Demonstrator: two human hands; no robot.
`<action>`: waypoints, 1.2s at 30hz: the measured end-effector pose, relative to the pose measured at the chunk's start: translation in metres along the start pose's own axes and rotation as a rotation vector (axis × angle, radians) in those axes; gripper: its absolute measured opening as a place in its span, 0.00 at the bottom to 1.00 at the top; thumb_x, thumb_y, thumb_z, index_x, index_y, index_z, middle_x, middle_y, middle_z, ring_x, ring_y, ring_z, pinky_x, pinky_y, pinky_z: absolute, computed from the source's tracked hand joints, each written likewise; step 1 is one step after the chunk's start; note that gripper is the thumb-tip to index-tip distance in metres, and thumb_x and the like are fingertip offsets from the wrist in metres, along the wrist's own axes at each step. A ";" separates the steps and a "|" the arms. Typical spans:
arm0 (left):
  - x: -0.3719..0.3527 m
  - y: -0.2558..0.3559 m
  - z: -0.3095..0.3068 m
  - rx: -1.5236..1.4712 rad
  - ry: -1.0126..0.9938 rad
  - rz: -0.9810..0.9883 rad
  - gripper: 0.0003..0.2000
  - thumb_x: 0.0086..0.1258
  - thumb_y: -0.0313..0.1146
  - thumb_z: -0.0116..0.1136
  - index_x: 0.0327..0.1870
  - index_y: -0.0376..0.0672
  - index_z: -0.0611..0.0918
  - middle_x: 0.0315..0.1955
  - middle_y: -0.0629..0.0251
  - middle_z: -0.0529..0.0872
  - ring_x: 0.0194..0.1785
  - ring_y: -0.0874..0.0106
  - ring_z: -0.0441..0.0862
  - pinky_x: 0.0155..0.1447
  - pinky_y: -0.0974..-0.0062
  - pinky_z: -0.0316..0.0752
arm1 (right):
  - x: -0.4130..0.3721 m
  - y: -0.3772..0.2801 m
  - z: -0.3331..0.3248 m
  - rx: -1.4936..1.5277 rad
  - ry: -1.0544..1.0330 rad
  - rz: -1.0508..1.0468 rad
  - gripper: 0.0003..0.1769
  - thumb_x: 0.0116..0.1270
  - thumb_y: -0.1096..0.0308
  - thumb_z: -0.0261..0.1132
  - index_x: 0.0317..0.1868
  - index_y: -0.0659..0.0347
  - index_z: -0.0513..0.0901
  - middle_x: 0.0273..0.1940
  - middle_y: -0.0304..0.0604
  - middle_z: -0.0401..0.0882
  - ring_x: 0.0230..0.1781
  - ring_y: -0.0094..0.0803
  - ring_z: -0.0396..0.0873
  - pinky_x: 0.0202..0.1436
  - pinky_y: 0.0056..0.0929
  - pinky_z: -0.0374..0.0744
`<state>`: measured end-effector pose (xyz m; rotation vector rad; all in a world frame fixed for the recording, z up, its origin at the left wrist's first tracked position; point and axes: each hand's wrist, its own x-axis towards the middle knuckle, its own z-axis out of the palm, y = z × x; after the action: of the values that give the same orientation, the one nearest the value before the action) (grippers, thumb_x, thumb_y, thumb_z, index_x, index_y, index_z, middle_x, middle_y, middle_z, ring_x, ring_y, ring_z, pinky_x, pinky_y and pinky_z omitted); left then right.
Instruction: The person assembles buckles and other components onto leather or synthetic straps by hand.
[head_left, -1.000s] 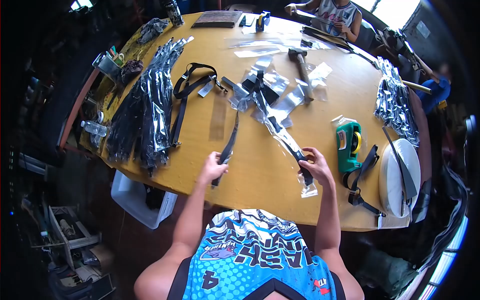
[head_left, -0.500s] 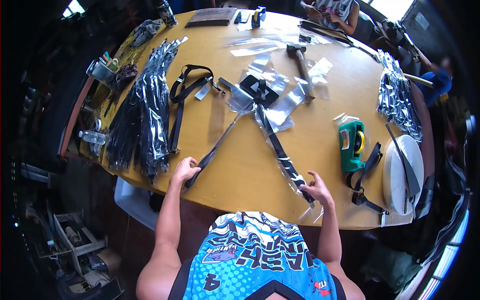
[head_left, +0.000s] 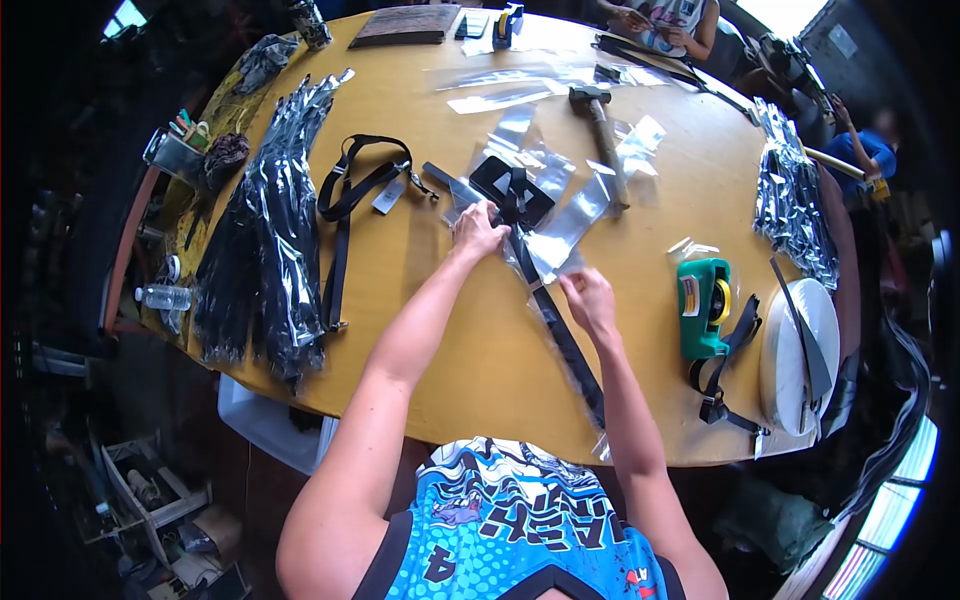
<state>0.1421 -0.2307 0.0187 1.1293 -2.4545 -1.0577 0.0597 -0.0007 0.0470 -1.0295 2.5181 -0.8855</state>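
A black strap [head_left: 565, 335] in a clear plastic sleeve runs diagonally from the table's middle down to its near edge. At its upper end sits a flat black pad [head_left: 528, 192], with loose clear plastic sleeves [head_left: 572, 225] spread around and under it. My left hand [head_left: 480, 230] is closed beside the pad, at the strap's top end; what its fingers hold is hidden. Just right of the strap, my right hand [head_left: 588, 298] pinches the edge of a clear sleeve between thumb and forefinger.
A hammer [head_left: 603, 145] lies beyond the sleeves. Bundles of sleeved straps [head_left: 275, 220] lie left, others [head_left: 795, 190] right. A green tape dispenser [head_left: 703, 310] and a round white disc [head_left: 790, 350] stand right. Another black strap [head_left: 338, 250] lies left. Co-workers [head_left: 675, 25] are at the far side.
Both hands have moved from the near edge up toward the middle. The left strap end no longer lies at the near left edge. My right hand has left the other strap's lower end.
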 end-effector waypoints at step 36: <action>-0.085 0.056 -0.077 -0.880 -0.545 0.066 0.13 0.63 0.25 0.59 0.48 0.34 0.78 0.36 0.65 0.84 0.38 0.80 0.80 0.43 0.82 0.76 | -0.007 -0.040 -0.019 1.041 -0.407 0.007 0.08 0.63 0.68 0.64 0.36 0.66 0.81 0.28 0.32 0.79 0.27 0.16 0.73 0.32 0.17 0.72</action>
<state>0.2047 -0.1832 0.1191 0.4982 -1.8800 -2.3147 0.0772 -0.0105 0.0870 -0.7106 1.3806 -1.5254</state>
